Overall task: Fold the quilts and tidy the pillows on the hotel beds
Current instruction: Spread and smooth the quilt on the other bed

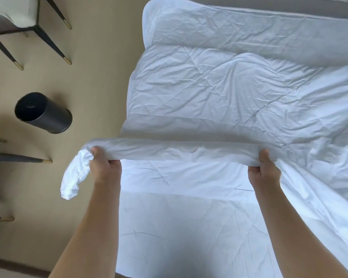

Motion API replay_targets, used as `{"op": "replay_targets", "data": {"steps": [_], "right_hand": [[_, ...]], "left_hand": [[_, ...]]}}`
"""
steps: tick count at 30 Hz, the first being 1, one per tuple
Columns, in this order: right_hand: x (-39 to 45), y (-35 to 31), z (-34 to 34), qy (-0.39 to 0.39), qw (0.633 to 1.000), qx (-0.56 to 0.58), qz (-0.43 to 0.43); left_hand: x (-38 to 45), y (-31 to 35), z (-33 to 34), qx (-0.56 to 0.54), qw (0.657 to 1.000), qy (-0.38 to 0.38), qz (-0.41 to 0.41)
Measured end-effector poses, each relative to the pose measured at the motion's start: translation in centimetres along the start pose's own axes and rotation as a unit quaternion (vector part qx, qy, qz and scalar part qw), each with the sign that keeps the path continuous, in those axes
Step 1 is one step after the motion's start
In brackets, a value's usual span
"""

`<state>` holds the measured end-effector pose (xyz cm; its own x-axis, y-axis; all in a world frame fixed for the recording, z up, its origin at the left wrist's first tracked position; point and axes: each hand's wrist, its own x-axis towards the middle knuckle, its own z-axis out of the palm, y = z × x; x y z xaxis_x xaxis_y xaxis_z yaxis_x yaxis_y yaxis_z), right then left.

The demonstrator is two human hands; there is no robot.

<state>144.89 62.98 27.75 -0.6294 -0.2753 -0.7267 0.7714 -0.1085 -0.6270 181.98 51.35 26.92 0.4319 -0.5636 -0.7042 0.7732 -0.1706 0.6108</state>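
A white quilt lies crumpled across the bed, its near edge lifted into a taut fold. My left hand grips that fold at its left end, where a loose corner of the quilt hangs down over the floor. My right hand grips the same fold further right, thumb on top. Under the raised edge the white bed sheet shows flat. No pillow is in view.
Beige floor runs along the bed's left side. A dark cylindrical bin stands there, and chair legs with gold tips reach in from the left edge. A grey headboard or wall borders the far side.
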Motion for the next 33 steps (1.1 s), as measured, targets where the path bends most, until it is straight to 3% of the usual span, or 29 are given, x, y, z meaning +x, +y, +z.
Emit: {"op": "replay_targets", "data": {"steps": [10,19,25,33], "right_hand": [[4.0,-1.0,9.3,-0.013,0.999,-0.029,-0.026],[9.9,-4.2,17.9,-0.047,0.993,-0.041,-0.098],[12.1,-6.3,25.0,-0.113,0.984,-0.059,-0.126],[16.6,-8.1,31.2,-0.120,0.982,-0.030,-0.140]], "left_hand": [[4.7,-0.4,7.9,-0.007,1.000,0.000,-0.012],[9.0,-1.7,20.6,-0.009,0.999,-0.039,-0.011],[10.9,-2.1,26.6,0.083,0.996,-0.036,0.009],[14.1,-3.4,34.8,0.022,0.996,-0.085,-0.002]]}}
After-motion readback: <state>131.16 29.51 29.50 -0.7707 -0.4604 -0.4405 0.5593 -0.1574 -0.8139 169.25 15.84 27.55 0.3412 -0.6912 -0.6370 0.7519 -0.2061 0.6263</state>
